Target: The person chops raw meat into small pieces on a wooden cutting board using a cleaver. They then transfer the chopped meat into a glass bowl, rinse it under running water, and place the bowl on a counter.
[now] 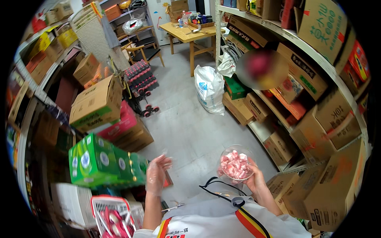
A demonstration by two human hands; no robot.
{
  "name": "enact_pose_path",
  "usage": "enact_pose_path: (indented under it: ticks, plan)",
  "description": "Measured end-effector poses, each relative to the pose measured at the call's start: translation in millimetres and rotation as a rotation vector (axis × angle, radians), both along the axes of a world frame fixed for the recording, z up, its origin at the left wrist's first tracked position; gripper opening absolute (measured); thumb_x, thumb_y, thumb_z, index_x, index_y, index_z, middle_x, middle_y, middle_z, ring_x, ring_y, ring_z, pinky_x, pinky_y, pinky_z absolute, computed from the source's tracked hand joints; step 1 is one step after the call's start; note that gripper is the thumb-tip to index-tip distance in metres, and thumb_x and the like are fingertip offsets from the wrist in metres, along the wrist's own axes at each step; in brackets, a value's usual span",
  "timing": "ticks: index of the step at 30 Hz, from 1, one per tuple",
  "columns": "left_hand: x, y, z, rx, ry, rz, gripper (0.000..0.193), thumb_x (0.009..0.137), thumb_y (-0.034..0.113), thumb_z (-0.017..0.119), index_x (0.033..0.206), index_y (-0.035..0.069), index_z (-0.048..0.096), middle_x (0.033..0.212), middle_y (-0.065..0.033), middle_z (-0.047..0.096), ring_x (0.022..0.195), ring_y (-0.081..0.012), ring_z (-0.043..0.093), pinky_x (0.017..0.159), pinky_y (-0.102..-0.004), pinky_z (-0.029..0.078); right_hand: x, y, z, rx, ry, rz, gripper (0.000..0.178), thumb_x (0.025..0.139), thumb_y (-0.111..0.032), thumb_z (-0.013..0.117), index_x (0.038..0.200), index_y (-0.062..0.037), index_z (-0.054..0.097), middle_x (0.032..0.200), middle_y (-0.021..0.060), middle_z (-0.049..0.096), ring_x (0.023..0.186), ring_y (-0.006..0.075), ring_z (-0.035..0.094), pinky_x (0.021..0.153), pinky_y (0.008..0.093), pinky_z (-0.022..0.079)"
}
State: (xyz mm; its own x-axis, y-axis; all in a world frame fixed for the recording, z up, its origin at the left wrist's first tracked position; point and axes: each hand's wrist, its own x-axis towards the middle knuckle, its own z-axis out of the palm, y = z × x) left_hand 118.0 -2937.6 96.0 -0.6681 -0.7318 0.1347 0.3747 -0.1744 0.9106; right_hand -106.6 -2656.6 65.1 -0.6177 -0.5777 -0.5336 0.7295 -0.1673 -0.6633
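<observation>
In my right hand (257,180) is a clear round bowl (224,152), gripped by its right side. Chunks of pink and white raw meat (237,164) fill much of it. My left hand (157,169) wears a thin clear plastic glove and is raised in front of my body, apart from the bowl. Its fingers are loosely bent and apart, with nothing seen in them. Close by on its left stands a green carton (105,160).
Metal shelves (301,35) with cardboard boxes (333,186) line the right side. Boxes (97,103) are stacked on the left, near a folded cart (141,79) and a basket (95,206). A white sack (209,89) stands ahead, before a wooden table (180,33).
</observation>
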Motion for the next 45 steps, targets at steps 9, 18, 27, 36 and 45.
enact_pose_path:
  ticks: [9, 18, 27, 36, 45]
  plan:
    - [-205.1, -278.9, 4.8, -0.109, 0.018, -0.011, 0.057, 0.092, 0.047, 0.051, 0.123, -0.001, 0.051, 0.11, -0.014, 0.06, 0.102, -0.0238, 0.057, 0.087, -0.038, 0.045, -194.0, -275.2, -24.8, 0.012, 0.089, -0.033, 0.07, 0.087, -0.022, 0.049, 0.146, -0.0085, 0.015, 0.14, 0.0161, 0.037, 0.12, 0.0324, 0.05, 0.084, 0.0533, 0.052]
    - [-276.6, -533.5, 11.6, 0.022, -0.074, 0.356, 0.045, 0.095, 0.042, 0.047, 0.119, 0.004, 0.054, 0.101, -0.0097, 0.061, 0.094, -0.0215, 0.06, 0.08, -0.0349, 0.049, -381.8, -580.2, -10.4, -0.157, 0.076, 0.072, 0.072, 0.084, -0.022, 0.055, 0.146, -0.0101, 0.021, 0.13, 0.0113, 0.046, 0.111, 0.0255, 0.055, 0.084, 0.0484, 0.052]
    - [-536.4, -811.4, 12.9, -0.146, -0.1, 0.046, 0.046, 0.095, 0.042, 0.047, 0.122, 0.005, 0.054, 0.103, -0.0077, 0.061, 0.093, -0.0185, 0.059, 0.081, -0.0315, 0.046, -529.5, -779.0, 5.7, -0.021, -0.026, -0.165, 0.071, 0.085, -0.02, 0.054, 0.147, -0.0112, 0.02, 0.137, 0.0116, 0.042, 0.12, 0.0273, 0.049, 0.093, 0.046, 0.047]
    - [-893.6, -931.1, 28.5, -0.3, 0.04, -0.542, 0.056, 0.091, 0.046, 0.052, 0.123, 0.0, 0.051, 0.106, -0.0104, 0.06, 0.099, -0.0209, 0.056, 0.085, -0.0371, 0.044, -713.9, -893.4, 18.6, -0.057, 0.118, -0.51, 0.063, 0.084, -0.015, 0.056, 0.141, -0.0064, 0.031, 0.129, 0.0105, 0.047, 0.116, 0.0226, 0.05, 0.097, 0.042, 0.043]
    - [-1180.2, -969.6, 24.0, -0.238, 0.058, -0.751, 0.049, 0.096, 0.039, 0.047, 0.123, -0.002, 0.049, 0.104, -0.0136, 0.062, 0.096, -0.0245, 0.06, 0.086, -0.0383, 0.048, -913.5, -945.7, 29.4, -0.069, 0.108, -0.575, 0.069, 0.082, -0.015, 0.059, 0.143, -0.006, 0.027, 0.135, 0.0122, 0.043, 0.116, 0.0238, 0.051, 0.096, 0.0418, 0.045]
